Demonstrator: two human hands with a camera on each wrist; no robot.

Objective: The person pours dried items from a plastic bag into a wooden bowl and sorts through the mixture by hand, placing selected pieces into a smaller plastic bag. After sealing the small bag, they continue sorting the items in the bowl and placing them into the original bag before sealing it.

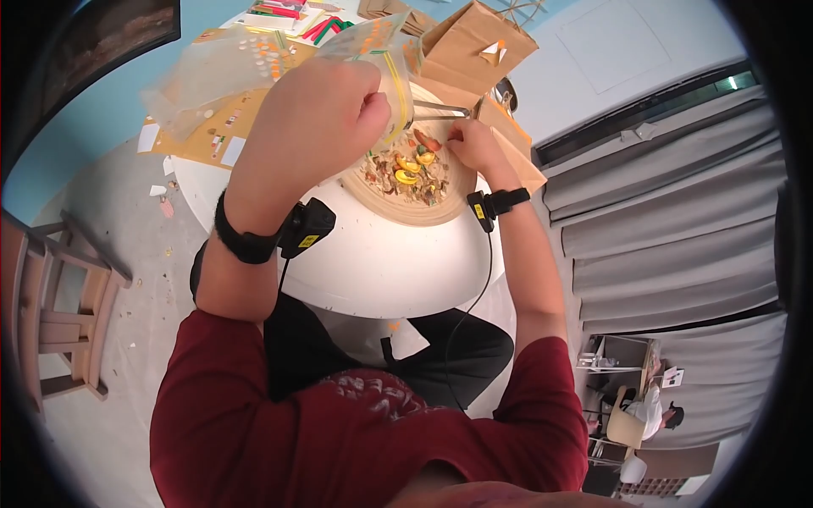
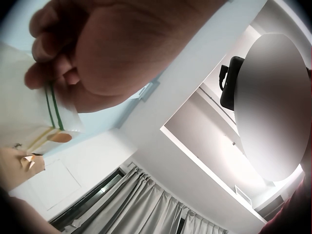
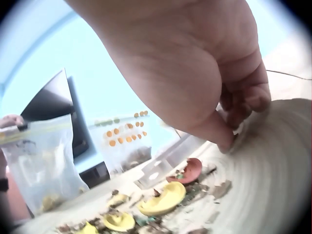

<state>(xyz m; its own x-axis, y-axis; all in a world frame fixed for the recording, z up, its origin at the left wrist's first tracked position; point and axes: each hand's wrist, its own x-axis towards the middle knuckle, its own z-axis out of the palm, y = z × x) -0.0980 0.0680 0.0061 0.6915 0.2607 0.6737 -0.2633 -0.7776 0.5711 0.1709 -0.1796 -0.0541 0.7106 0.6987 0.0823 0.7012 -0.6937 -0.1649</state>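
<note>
My left hand [image 1: 318, 118] grips a clear zip bag [image 2: 19, 97] near its green zip lines, with the fingers curled over the edge. In the right wrist view that bag hangs upright, some yellowish bits at its bottom. My right hand [image 1: 481, 151] pinches the right rim of a round wooden plate [image 3: 287, 131], thumb tip on the inside. Dried plant bits lie on the plate, with yellow shell-like pieces [image 3: 163, 199] and a red one [image 3: 187, 171] among them. Metal tongs [image 1: 440, 108] lie across its far side, just beyond the right hand.
Another dotted bag [image 1: 212, 76] is over the yellow-brown mat [image 1: 212, 127] at the back left. Brown paper bags [image 1: 470, 46] stand behind the plate. The white table [image 1: 373, 271] curves in front of me. A wooden chair [image 1: 68, 313] stands at left.
</note>
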